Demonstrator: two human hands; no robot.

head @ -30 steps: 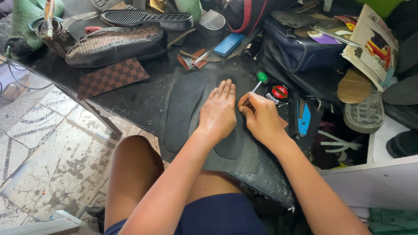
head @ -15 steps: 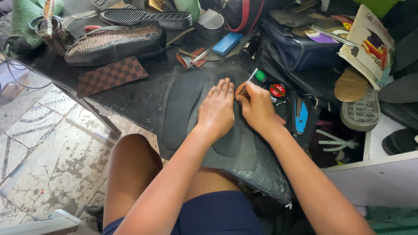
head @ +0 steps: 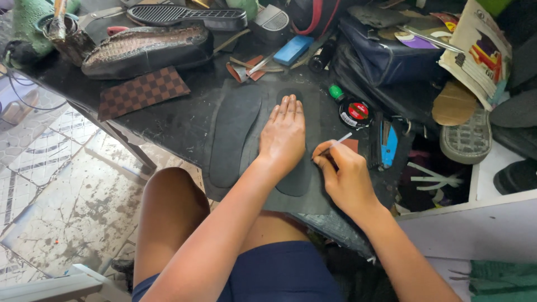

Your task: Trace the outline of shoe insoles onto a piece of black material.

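in the middle of the frame the left hand [head: 284,134] lies flat, fingers together and stretched out, on a dark sole-shaped template [head: 296,170] that rests on a dark rubber sheet [head: 251,112]. the palm presses down, which looks meant to keep the template from sliding while its edge is followed. just right of it, the right hand [head: 347,179] is curled, thumb and fingers pinching a thin white marker stick [head: 335,144] whose tip meets the sheet at the template's right edge; the grip is low on the stick, as one holds a pen for fine control.

the sheet drapes over the near edge of the black worktop [head: 168,120] onto the person's lap, so the working area sits close to the body. left of the left hand a second sole outline [head: 235,134] shows on the same sheet, side by side with the first, seemingly to use the material sparingly.

in the upper left, a scaly dark shoe [head: 145,47] and a checkered brown patch [head: 142,92] lie well apart from the hands, pushed back out of the way. a blue block [head: 293,49] sits above the sheet, and a small round tin with a red label [head: 355,112] lies just right of the sheet, within easy reach. bags and worn soles crowd the upper right.
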